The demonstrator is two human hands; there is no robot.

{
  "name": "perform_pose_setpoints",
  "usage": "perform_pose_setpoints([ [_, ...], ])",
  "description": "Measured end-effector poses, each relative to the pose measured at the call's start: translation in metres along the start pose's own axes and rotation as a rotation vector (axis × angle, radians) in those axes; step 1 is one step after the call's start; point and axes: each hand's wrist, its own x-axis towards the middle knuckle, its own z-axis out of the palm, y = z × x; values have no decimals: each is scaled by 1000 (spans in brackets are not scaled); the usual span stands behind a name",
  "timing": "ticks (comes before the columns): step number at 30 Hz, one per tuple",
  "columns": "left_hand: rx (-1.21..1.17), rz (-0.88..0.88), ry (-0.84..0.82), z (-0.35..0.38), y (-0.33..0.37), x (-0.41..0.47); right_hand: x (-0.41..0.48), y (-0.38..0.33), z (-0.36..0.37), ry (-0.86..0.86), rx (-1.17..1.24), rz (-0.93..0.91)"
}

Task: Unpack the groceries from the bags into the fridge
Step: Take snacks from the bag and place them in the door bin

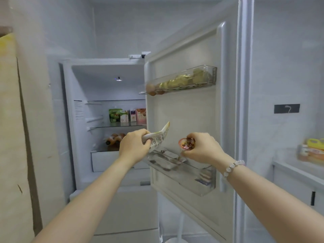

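White kitchen, fridge (108, 95) open w/ its door (184, 120) swung out to your right. Your right grip (203, 148) is curled round a small foil-lidded cup (187, 143), held just above the lower door bin (184, 179). Your left grip (135, 144) pinches a crumpled printed packet (160, 137) by one end, beside the door's inner edge.

Risks:
- The bin looks crowded w/ flat packs, so the cup may land tilted on top and roll out when the door swings.
- The cup is turned on its side in your fingers; if the lid is loose, it could leak.
- The packet's free end flops and could snag on the door edge.
- Both grips are full, so nothing is free to steady the door or clear space.
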Motion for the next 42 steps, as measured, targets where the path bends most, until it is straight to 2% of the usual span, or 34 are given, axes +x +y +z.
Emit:
perform_pose_setpoints([
  [7, -126, 0, -53, 46, -26, 55, 45, 20, 17, -321, -137, 1],
  [12, -266, 28, -337, 77, -38, 97, 76, 24, 25, -452, -199, -18],
  [16, -198, -42, -551, 92, -57, 121, 85, 26, 36, -507, -321, -87],
  [19, -147, -46, -604, 105, -75, 129, 86, 27, 46, -526, -410, -113],
  [26, -255, -87, -767, 135, -96, 137, 87, 30, 56, -647, -508, -60],
  [29, -193, -106, -888, 140, -99, 141, 84, 30, 63, -697, -487, -32],
  [32, -27, -109, -968, 137, -95, 145, 84, 28, 68, -683, -502, -28],
  [35, 107, -24, -1059, 135, -80, 147, 84, 23, 70, -690, -532, -25],
  [38, 118, 17, -1081, 140, -66, 140, 83, 22, 71, -694, -537, -20],
  [42, 292, 106, -1091, 153, -60, 130, 82, 25, 73, -701, -550, 2],
])
